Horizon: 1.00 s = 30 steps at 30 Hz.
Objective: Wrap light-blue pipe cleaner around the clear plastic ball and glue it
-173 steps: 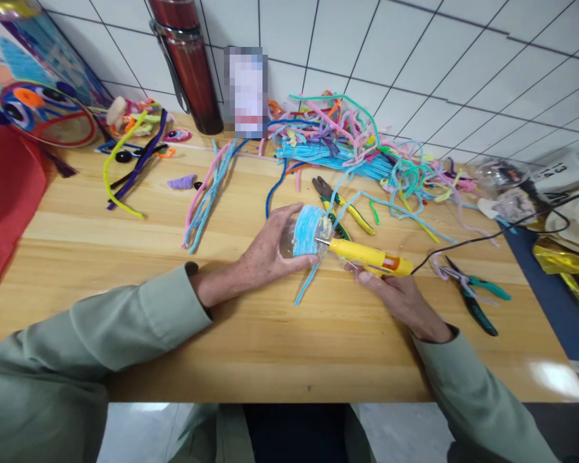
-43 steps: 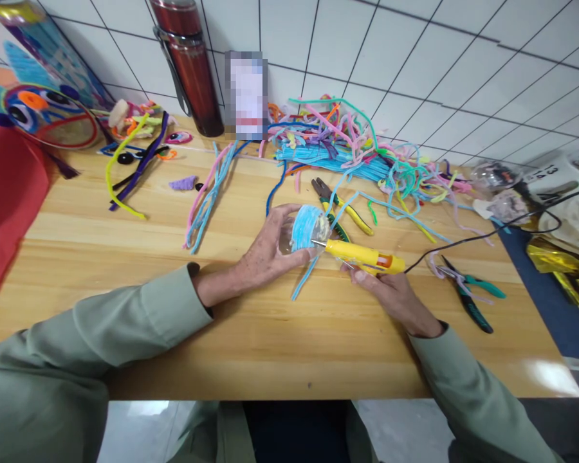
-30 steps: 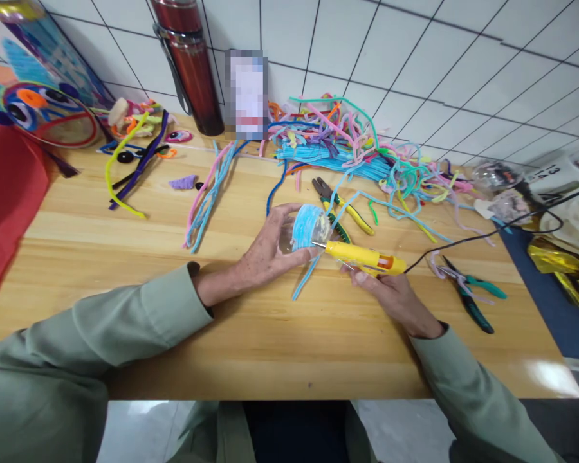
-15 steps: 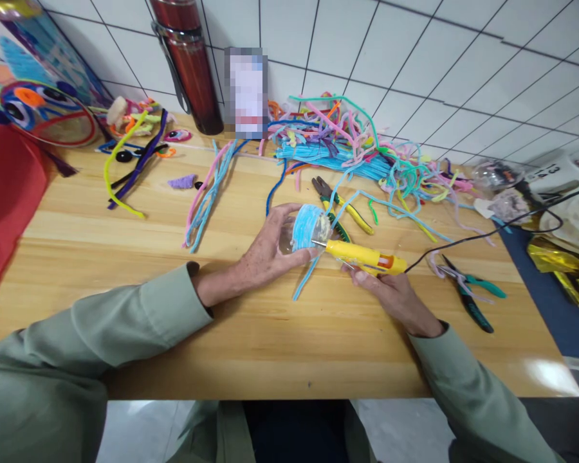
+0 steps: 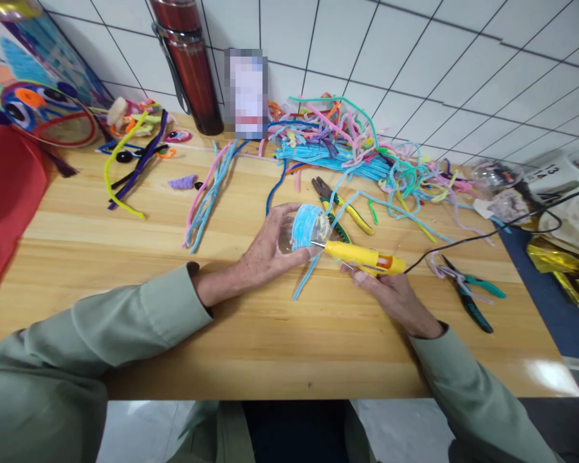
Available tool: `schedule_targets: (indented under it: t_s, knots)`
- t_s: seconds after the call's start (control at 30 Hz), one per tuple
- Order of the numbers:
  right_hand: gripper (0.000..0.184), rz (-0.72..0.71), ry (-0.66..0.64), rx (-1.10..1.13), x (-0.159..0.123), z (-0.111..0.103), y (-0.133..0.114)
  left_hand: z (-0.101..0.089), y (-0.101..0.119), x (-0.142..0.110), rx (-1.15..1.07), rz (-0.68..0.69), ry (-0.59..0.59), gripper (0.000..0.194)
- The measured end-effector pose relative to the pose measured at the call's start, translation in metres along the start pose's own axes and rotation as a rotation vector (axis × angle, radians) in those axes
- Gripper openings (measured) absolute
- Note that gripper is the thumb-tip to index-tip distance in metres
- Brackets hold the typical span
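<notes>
Left hand [image 5: 265,253]'s clamping the jar [image 5: 306,227] at the yellow pliers' [image 5: 339,202] 8 o'clock, probably for steadiness; right hand [image 5: 390,289]'s gripping the glue gun [image 5: 359,254] at the jar's 4 o'clock, seemingly for aiming its nozzle [image 5: 318,244].

A white tiled wall [image 5: 415,71] with thin dark grout lines fills the top of the frame, its grid slanting more steeply toward the upper right. Below it spreads a light wooden table [image 5: 260,354] with visible grain, a bright patch of glare [image 5: 552,377] near its lower-right corner. Pale grey floor [image 5: 400,427] shows along the bottom edge, and a dark blue surface [image 5: 552,302] adjoins at right.
</notes>
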State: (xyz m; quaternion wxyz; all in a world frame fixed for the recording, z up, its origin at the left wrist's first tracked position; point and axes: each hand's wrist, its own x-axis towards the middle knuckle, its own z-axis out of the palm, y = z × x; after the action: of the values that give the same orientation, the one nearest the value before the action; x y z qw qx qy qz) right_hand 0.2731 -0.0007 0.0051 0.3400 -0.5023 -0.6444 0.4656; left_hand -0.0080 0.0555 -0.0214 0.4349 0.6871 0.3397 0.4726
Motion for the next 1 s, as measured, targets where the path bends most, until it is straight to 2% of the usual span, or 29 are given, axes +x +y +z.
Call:
schedule_targets:
  t_s: [0.23, 0.43, 0.67, 1.0]
  knots:
    - [0.046, 0.022, -0.025, 0.057, 0.004, 0.002, -0.005, -0.001, 0.000, 0.000, 0.003, 0.001, -0.002, 0.068]
    - [0.055, 0.000, -0.113, 0.179, 0.011, 0.004, 0.003, 0.000, -0.002, -0.001, 0.000, -0.004, 0.008, 0.069]
    - [0.046, 0.088, -0.117, 0.345, 0.013, 0.006, 0.008, 0.001, -0.004, -0.001, -0.014, 0.003, 0.019, 0.071]
    - [0.042, 0.135, -0.101, 0.405, 0.012, 0.009, 0.003, 0.001, -0.003, -0.002, -0.007, -0.006, 0.022, 0.070]
